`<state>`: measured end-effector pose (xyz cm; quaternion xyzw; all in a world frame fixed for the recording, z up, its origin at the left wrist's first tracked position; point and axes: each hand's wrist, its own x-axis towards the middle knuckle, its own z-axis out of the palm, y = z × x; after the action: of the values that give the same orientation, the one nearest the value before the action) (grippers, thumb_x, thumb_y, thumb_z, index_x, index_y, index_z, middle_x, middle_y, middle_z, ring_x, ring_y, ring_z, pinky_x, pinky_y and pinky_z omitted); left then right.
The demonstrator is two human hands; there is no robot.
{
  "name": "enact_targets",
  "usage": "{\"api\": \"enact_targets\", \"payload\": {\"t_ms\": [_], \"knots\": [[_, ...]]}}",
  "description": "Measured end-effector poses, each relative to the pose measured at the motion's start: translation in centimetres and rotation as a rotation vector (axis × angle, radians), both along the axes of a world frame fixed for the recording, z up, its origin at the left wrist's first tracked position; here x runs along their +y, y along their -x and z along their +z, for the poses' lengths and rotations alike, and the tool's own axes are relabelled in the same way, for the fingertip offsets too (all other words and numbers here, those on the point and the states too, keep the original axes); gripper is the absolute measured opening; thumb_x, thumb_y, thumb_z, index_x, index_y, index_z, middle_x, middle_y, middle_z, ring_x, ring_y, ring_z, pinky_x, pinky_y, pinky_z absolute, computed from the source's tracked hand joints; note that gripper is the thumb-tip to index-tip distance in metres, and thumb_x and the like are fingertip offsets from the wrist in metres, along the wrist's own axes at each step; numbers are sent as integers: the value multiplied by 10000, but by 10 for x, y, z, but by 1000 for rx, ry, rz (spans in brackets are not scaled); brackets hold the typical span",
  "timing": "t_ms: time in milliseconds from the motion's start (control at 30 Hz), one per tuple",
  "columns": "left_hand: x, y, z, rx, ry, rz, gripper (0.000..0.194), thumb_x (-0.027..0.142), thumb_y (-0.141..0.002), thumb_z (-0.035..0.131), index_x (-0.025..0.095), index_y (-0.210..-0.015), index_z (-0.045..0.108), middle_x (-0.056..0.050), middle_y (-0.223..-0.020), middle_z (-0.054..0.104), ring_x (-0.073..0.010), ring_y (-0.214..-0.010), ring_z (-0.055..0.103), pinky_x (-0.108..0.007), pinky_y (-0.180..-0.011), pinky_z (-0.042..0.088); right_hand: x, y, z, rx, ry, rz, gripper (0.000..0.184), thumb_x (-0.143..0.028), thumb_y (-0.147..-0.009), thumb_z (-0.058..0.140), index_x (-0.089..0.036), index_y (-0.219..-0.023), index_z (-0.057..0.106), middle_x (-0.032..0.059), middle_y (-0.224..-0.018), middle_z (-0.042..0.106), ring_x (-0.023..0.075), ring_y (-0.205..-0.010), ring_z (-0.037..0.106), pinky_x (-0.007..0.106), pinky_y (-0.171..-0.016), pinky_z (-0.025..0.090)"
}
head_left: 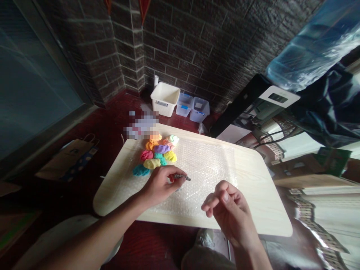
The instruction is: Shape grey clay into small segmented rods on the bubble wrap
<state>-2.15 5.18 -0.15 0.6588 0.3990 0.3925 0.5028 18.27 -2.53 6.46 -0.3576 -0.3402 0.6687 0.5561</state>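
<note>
While your left hand (pixel 165 183) is pinching a grey ridged strip (pixel 182 177) between thumb and fingers, you are apparently working it mid-shape; the next move is seemingly calling for a steady pinch. Its long axis is running left-right above the bubble wrap (pixel 199 161), free end pointing toward your half-curled right hand (pixel 233 210), which is holding nothing visible.

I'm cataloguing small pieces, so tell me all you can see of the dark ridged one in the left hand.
The dark grey ridged piece is short and slim, with bead-like bumps along it. The left hand pinches it above the bubble wrap, partly covering it. It slants slightly down toward its free end, at right. Its material is unclear.
</note>
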Motion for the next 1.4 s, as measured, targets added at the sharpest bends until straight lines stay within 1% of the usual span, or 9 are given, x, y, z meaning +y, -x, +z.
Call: {"api": "enact_targets", "payload": {"t_ms": [100,200,367,467,700,933,1133,1267,1400], "knots": [[0,1,1,-3,5,-3,163,280,-909,708,166,-982,799,-79,-947,801,-194,-849,720,-274,-697,536,2,-1,-3,-20,-33,-19,198,-259,-834,887,-211,-785,701,21,-632,751,155,-566,687,223,-518,498],[0,0,-1,-43,38,3,173,289,-905,721,154,-986,794,-94,-964,796,-205,-870,729,-285,-729,565,4,-3,-4,-80,-56,-61,179,-213,-770,930,-220,-784,752,1,-646,718,130,-575,633,238,-564,484],[-1,-2,-7,-301,241,-70,235,320,-884,766,122,-1009,775,-114,-977,795,-217,-881,759,-325,-803,619,8,-6,-10,-193,28,-171,178,-305,-830,891,-222,-981,847,52,-820,775,152,-709,659,285,-681,523],[-2,-3,-8,-388,323,-114,266,330,-865,797,118,-1023,771,-104,-941,789,-204,-841,758,-335,-800,626,10,-7,-17,-289,37,-206,195,-342,-855,870,-211,-997,843,36,-781,741,147,-711,620,279,-681,501],[-1,-4,-4,-468,334,-120,218,254,-794,847,128,-953,769,-65,-872,774,-153,-773,715,-255,-709,571,14,-9,-31,-416,-55,-157,127,-203,-770,923,-219,-796,800,6,-781,713,144,-747,592,270,-681,469],[0,-4,0,-463,348,-105,217,228,-729,876,127,-885,763,-64,-850,774,-167,-776,714,-283,-732,582,10,-7,-28,-463,-67,-88,114,-271,-857,864,-235,-964,854,44,-837,733,179,-771,607,321,-705,484],[-1,-3,1,-494,411,-84,215,242,-734,868,134,-872,744,-70,-862,777,-173,-796,724,-285,-734,583,12,2,-17,-229,20,-84,410,-444,-980,700,-174,-674,739,35,-624,609,153,-597,515,288,-555,413],[-1,-3,1,-493,453,-77,239,256,-733,868,139,-878,718,-61,-852,765,-154,-760,697,-254,-675,548,15,1,-14,-13,143,-59,262,-401,-936,751,-187,-787,726,15,-694,607,125,-576,496,243,-515,380],[-1,-2,6,-536,490,-60,234,242,-732,868,136,-856,701,-40,-818,745,-132,-743,672,-234,-677,521,13,-4,-15,-15,181,-57,138,-298,-861,845,-192,-931,790,31,-793,679,113,-639,542,214,-566,433]]}}
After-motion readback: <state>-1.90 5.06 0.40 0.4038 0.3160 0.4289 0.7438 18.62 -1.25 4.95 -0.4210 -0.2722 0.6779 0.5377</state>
